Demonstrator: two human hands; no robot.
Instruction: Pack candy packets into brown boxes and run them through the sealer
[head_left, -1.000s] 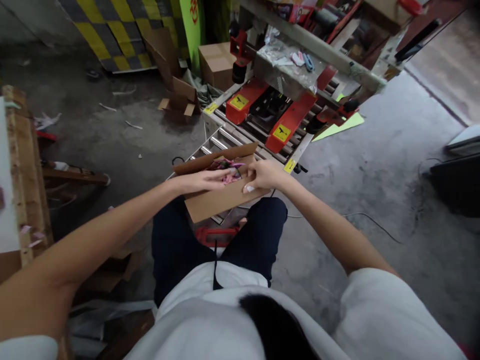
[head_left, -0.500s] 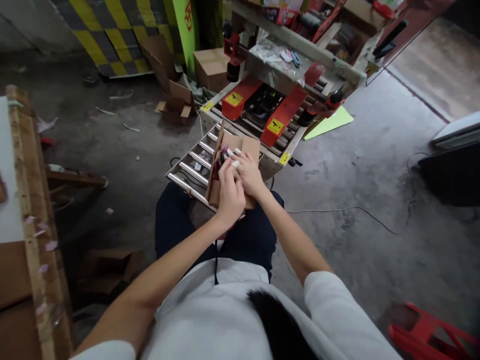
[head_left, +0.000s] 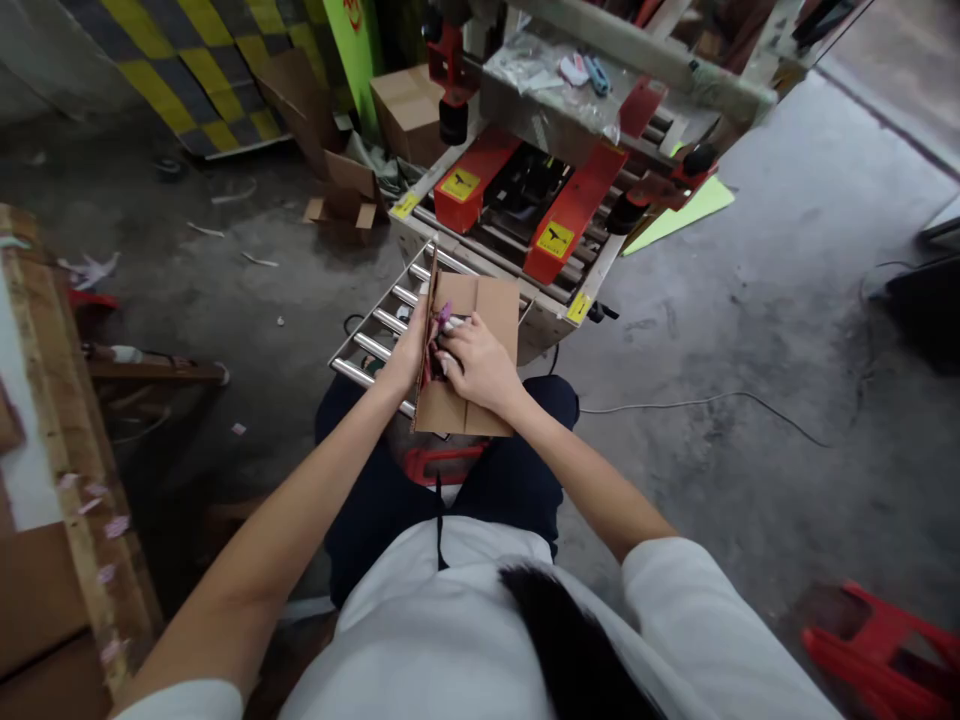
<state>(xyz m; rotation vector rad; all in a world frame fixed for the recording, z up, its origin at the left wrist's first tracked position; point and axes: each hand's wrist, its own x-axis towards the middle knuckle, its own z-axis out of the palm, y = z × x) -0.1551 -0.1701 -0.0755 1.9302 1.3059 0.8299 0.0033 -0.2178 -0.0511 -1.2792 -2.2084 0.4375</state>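
A small cardboard box (head_left: 491, 300) rests at the near end of the roller conveyor (head_left: 390, 320), its flaps spread and small dark and purple items (head_left: 445, 312) showing in its narrow opening. On the outside of the raised left flap is my left hand (head_left: 407, 350), holding the box at that side; its fingertips are partly hidden. My right hand (head_left: 480, 365) lies over the opening from the right, fingers apart and bent down onto the items. White coverings show on some fingertips. Whether a finger pinches any single item is hidden.
Ahead stands a carton-sealing machine with red guides (head_left: 555, 235) and yellow labels. A plastic-covered shelf (head_left: 555, 90) above it carries a blue cutter (head_left: 598, 75). Cartons (head_left: 409, 105) stand behind left. A wooden-edged table (head_left: 67, 480) is at left, a red stool (head_left: 885, 640) at lower right.
My left hand has moved from the box's opening to the outside of its left flap. My right hand stays over the items, its fingers now lower. The view has shifted slightly.
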